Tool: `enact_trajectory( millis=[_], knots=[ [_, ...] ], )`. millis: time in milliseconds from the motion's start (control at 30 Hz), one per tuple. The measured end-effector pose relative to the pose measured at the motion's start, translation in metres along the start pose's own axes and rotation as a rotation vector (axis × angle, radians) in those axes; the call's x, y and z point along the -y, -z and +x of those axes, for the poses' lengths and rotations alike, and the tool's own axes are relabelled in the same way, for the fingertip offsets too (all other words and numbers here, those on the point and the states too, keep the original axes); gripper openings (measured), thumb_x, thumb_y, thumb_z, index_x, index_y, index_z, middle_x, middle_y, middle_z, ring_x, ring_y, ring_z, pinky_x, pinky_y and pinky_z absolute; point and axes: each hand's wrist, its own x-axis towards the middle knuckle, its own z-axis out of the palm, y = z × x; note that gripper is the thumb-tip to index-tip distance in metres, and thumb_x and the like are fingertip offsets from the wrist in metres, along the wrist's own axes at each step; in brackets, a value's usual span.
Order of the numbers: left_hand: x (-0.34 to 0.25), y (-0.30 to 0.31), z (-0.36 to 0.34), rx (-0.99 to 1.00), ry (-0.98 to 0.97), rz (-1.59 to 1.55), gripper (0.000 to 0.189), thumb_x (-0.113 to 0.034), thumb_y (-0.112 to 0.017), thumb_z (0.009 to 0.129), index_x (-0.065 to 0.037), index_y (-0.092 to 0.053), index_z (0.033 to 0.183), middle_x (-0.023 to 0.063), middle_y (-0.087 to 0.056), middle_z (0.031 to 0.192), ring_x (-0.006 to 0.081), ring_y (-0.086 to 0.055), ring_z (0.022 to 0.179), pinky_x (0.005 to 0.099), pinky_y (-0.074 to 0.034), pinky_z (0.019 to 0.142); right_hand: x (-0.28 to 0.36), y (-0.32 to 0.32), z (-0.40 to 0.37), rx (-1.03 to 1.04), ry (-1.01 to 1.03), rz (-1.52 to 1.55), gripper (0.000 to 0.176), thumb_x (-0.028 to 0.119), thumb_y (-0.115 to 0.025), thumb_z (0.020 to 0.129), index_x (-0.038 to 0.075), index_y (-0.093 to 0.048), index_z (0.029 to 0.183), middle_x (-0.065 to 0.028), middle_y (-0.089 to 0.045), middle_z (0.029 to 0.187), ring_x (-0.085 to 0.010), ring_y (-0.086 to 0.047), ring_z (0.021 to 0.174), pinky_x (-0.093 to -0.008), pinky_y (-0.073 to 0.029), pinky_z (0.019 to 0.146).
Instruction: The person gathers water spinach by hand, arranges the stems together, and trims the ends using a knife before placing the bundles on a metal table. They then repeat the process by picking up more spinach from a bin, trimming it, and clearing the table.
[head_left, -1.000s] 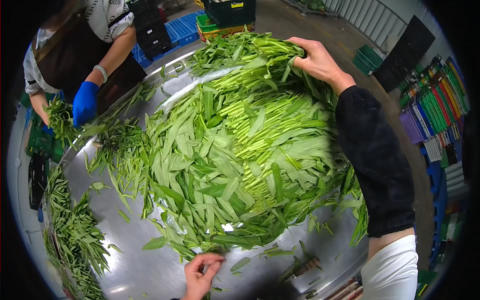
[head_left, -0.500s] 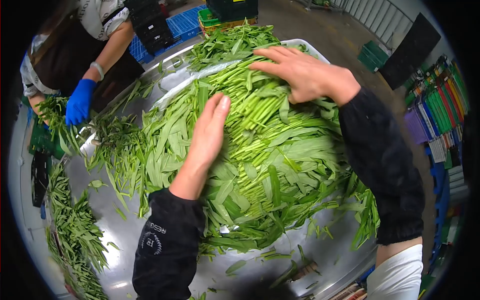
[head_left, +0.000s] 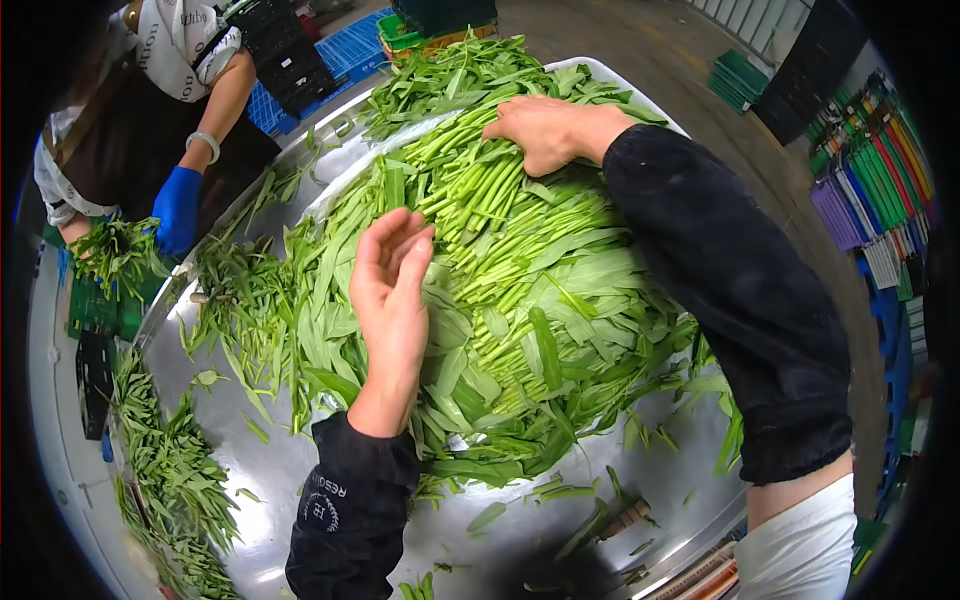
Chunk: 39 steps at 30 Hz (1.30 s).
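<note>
A big heap of water spinach [head_left: 500, 360], leafy with long pale-green stems, lies on the metal table. My right hand [head_left: 560, 132] is at the heap's upper part, its fingers bent down over a bundle of stems; the fingertips are partly hidden among them. My left hand [head_left: 392, 300] hovers over the left side of the heap, palm turned inward. Its fingers are loosely curled, with the thumb apart and nothing between them. Under the upper greens runs a strip of clear plastic [head_left: 345, 185].
Across the table [head_left: 240, 470] at left, a co-worker's blue-gloved hand [head_left: 178, 212] is beside a bunch of greens. More water spinach [head_left: 175, 460] lies along the left edge. Black crates [head_left: 282, 55], a blue pallet [head_left: 350, 48] and green crates [head_left: 737, 80] stand beyond.
My right hand has moved left and its spread fingers have bent down onto the stems. My left hand has shifted left, its fingers curling. The view has shifted slightly.
</note>
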Motion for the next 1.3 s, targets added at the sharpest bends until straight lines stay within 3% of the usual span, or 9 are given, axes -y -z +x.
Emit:
enact_trajectory(
  millis=[167,267,400,600,833,1067,1167,1233,1300],
  knots=[
    [-0.021,0.007,-0.025,0.051,0.006,-0.029,0.031,0.001,-0.056,0.085,0.001,-0.050,0.116,0.0133,-0.059,0.113,0.0211,-0.059,0.103,0.0315,-0.046,0.089,-0.006,-0.009,-0.009,-0.171,-0.025,0.038,0.061,-0.001,-0.055,0.061,0.001,-0.052,0.122,-0.0218,-0.056,0.107,-0.0356,-0.049,0.111,-0.0421,-0.040,0.095],
    [-0.028,0.016,-0.034,0.089,-0.001,-0.027,0.034,0.004,-0.056,0.083,0.001,-0.050,0.116,0.0134,-0.059,0.113,0.0217,-0.058,0.104,0.0324,-0.045,0.092,-0.032,-0.014,-0.020,-0.576,-0.011,0.134,0.058,0.002,-0.054,0.062,0.001,-0.053,0.120,-0.0181,-0.057,0.108,-0.0352,-0.053,0.105,-0.0410,-0.042,0.093],
    [-0.029,0.016,-0.034,0.110,-0.029,0.006,0.035,0.003,-0.056,0.083,0.001,-0.050,0.117,0.0130,-0.059,0.113,0.0208,-0.057,0.106,0.0316,-0.044,0.093,-0.062,-0.007,-0.048,-0.793,-0.041,0.442,0.052,-0.003,-0.054,0.062,-0.002,-0.055,0.115,-0.0154,-0.056,0.104,-0.0299,-0.055,0.101,-0.0284,-0.041,0.090],
    [-0.023,-0.014,-0.032,0.204,-0.012,-0.028,0.040,0.001,-0.060,0.081,0.000,-0.048,0.120,0.0104,-0.055,0.119,0.0195,-0.051,0.114,0.0319,-0.040,0.096,-0.070,0.001,-0.096,-1.227,-0.244,0.741,0.032,0.003,-0.066,0.075,0.002,-0.059,0.106,-0.0022,-0.066,0.091,-0.0083,-0.056,0.081,-0.0248,-0.046,0.077],
    [-0.029,-0.044,-0.041,0.322,-0.095,0.046,0.048,0.001,-0.060,0.080,0.000,-0.044,0.125,0.0134,-0.051,0.125,0.0228,-0.046,0.121,0.0352,-0.036,0.101,-0.098,0.011,-0.173,-1.752,-0.114,1.320,0.014,-0.003,-0.061,0.072,0.000,-0.063,0.085,-0.0051,-0.064,0.082,-0.0157,-0.059,0.075,-0.0317,-0.047,0.069],
    [-0.115,-0.072,-0.059,0.437,-0.471,0.282,0.087,-0.026,-0.077,0.069,0.001,-0.030,0.138,0.0204,-0.036,0.140,0.0312,-0.034,0.131,0.0402,-0.025,0.109,0.001,0.016,-0.279,-1.576,0.017,1.556,0.019,0.019,-0.063,0.080,0.003,-0.062,0.091,-0.0066,-0.064,0.084,-0.0184,-0.060,0.087,-0.0316,-0.047,0.071],
    [-0.167,-0.076,-0.080,0.384,-0.773,0.532,0.118,-0.050,-0.081,0.057,0.002,-0.017,0.142,0.0257,-0.021,0.145,0.0414,-0.020,0.135,0.0484,-0.018,0.110,0.104,0.022,-0.265,-1.436,0.336,1.780,0.054,0.031,-0.052,0.091,0.008,-0.035,0.137,-0.0052,-0.050,0.128,-0.0217,-0.047,0.120,-0.0397,-0.035,0.105],
    [-0.192,-0.063,-0.103,0.317,-0.857,0.767,0.123,-0.060,-0.077,0.055,0.001,-0.016,0.142,0.0263,-0.023,0.144,0.0454,-0.019,0.134,0.0563,-0.012,0.107,0.164,0.014,-0.249,-1.118,0.728,1.875,0.066,0.040,-0.052,0.091,0.013,-0.024,0.144,-0.0037,-0.038,0.141,-0.0233,-0.040,0.127,-0.0434,-0.032,0.107],
    [-0.212,-0.028,-0.136,0.439,-0.718,0.989,0.116,-0.058,-0.077,0.056,0.001,-0.022,0.140,0.0251,-0.034,0.137,0.0430,-0.026,0.132,0.0566,-0.014,0.107,0.238,0.008,-0.258,-0.905,0.490,2.283,0.066,0.037,-0.059,0.087,0.011,-0.029,0.140,-0.0052,-0.040,0.138,-0.0235,-0.044,0.123,-0.0440,-0.036,0.104]
  ],
)
